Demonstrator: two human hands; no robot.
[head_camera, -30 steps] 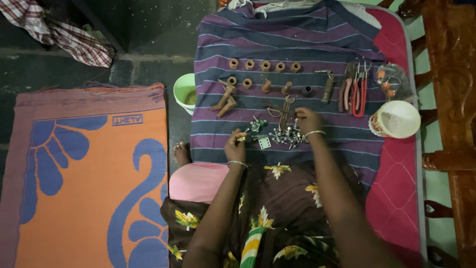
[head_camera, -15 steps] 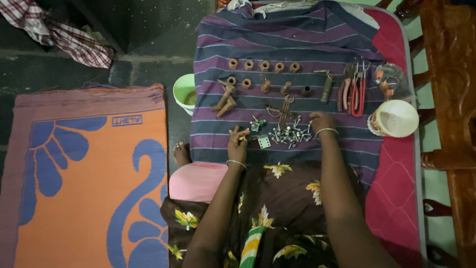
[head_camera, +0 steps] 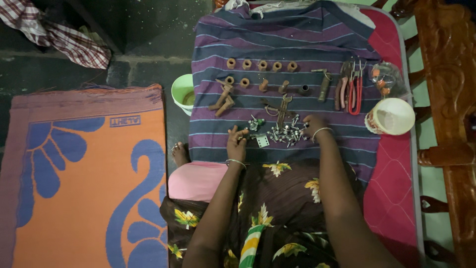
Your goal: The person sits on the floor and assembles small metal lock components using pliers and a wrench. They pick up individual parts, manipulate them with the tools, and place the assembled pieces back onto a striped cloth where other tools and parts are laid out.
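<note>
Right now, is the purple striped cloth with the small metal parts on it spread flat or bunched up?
Spread flat: the purple striped cloth lies open over the red mat, its stripes running straight.

You are sitting on the floor of a home. A woven orange mat (head_camera: 84,173) lies well to the left of your left hand (head_camera: 236,144), a carved wooden chair (head_camera: 446,99) stands far right of your right hand (head_camera: 313,126), and a striped cloth (head_camera: 287,44) covers the cushion beneath both.

Bare cloth (head_camera: 317,47) lies open above the top row of wooden spools (head_camera: 262,65). Between both hands, the screw pile (head_camera: 285,135) blocks the way; pliers (head_camera: 348,89) and bowl (head_camera: 391,116) crowd the right.
</note>
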